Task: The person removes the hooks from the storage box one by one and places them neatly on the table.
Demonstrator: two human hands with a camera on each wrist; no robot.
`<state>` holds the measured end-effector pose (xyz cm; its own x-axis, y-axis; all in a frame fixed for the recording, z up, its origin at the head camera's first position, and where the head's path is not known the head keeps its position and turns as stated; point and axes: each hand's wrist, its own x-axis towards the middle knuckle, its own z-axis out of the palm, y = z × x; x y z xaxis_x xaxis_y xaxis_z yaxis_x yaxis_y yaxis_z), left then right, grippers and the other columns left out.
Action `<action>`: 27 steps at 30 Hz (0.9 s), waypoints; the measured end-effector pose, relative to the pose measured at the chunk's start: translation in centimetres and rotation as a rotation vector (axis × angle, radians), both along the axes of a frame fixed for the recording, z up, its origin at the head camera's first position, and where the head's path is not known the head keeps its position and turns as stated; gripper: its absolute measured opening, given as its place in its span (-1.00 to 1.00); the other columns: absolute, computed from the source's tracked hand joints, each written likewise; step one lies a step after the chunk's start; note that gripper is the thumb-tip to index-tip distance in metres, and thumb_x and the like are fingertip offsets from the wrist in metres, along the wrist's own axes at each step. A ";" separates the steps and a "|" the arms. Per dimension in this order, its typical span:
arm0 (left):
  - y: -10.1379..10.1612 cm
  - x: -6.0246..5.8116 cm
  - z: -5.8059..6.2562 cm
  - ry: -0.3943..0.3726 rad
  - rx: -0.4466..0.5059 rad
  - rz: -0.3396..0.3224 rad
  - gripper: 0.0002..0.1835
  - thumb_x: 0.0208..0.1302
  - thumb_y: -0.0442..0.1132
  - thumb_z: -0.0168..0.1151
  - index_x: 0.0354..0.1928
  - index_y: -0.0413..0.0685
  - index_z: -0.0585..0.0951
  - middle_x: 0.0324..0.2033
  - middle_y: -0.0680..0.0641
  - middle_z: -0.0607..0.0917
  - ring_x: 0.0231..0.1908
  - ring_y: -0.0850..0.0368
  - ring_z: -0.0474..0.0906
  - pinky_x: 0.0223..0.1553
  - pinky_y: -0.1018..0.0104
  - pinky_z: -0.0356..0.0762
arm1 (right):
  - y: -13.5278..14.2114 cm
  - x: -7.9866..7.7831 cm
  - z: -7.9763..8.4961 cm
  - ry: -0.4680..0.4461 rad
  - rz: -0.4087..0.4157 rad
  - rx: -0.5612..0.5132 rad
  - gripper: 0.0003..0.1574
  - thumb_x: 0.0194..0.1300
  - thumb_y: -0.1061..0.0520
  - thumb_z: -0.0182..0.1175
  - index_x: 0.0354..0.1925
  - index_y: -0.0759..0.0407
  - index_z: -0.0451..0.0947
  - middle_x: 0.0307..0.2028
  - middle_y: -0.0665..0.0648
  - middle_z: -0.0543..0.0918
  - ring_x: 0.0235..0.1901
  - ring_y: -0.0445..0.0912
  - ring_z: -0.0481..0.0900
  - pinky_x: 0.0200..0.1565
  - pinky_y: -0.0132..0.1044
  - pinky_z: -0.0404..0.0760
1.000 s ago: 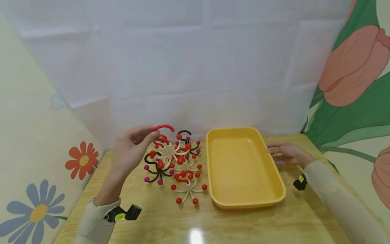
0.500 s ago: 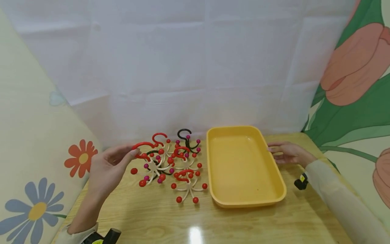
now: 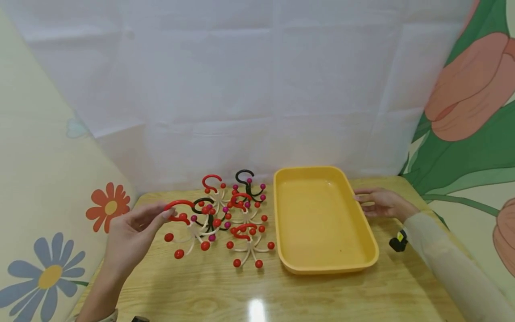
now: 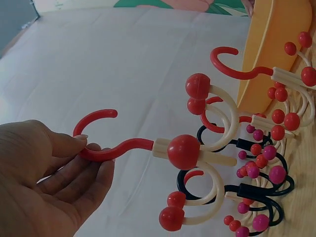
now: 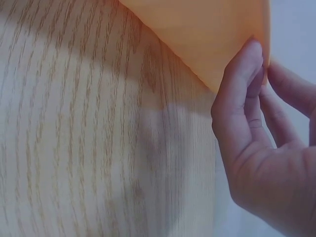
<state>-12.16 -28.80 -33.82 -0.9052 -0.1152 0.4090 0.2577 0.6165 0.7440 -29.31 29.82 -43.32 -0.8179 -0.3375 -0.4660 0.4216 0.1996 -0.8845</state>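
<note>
My left hand (image 3: 130,235) pinches the red hook of a claw hanger (image 3: 193,230) between thumb and fingers. In the left wrist view, this hanger (image 4: 160,148) has a cream stem and curved cream arms tipped with red balls. It appears raised off the table, beside a black claw hanger (image 3: 210,220) with magenta balls. My right hand (image 3: 380,203) is at the right edge of the yellow tray (image 3: 327,269). Close up in the right wrist view, the thumb and fingers of that hand (image 5: 261,148) pinch the tray's rim (image 5: 265,54).
Three more red-hooked cream hangers (image 3: 251,246) stand left of the tray. Another black hanger (image 3: 247,190) is at the back, near the white sheet (image 3: 225,80). Wood-grain tabletop (image 3: 193,290) shows in front. Flower-patterned walls border both sides.
My left hand has carried the red-hooked hanger left and toward me, away from the other hangers, and lower. The right hand and the tray have stayed in place.
</note>
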 end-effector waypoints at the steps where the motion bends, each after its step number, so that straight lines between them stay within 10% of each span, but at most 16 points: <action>1: -0.1 0.1 -0.1 -0.003 0.002 0.002 -0.72 0.40 -0.24 0.42 0.06 -0.22 0.77 -0.33 0.45 0.81 -0.28 0.55 0.76 -0.20 0.68 0.64 | 0.0 0.0 0.0 -0.001 -0.001 -0.001 -0.12 0.63 0.09 0.12 0.67 0.26 -0.02 -0.15 -0.10 0.75 -0.21 -0.23 0.72 -0.13 -0.36 0.78; 27: -0.6 1.7 -4.4 -0.130 0.035 -0.003 -0.72 0.44 -0.20 0.39 0.08 -0.20 0.77 -0.26 0.38 0.82 -0.24 0.49 0.78 -0.18 0.62 0.69 | 0.1 0.2 -0.2 -0.003 0.003 -0.010 -0.10 0.62 0.04 0.14 0.67 0.24 -0.02 -0.13 -0.13 0.76 -0.16 -0.22 0.75 -0.08 -0.34 0.79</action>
<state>-10.50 -29.37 -38.23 -0.9508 -0.1242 0.2837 0.1593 0.5893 0.7920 -29.10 29.91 -43.52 -0.8154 -0.3444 -0.4654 0.4239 0.1923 -0.8851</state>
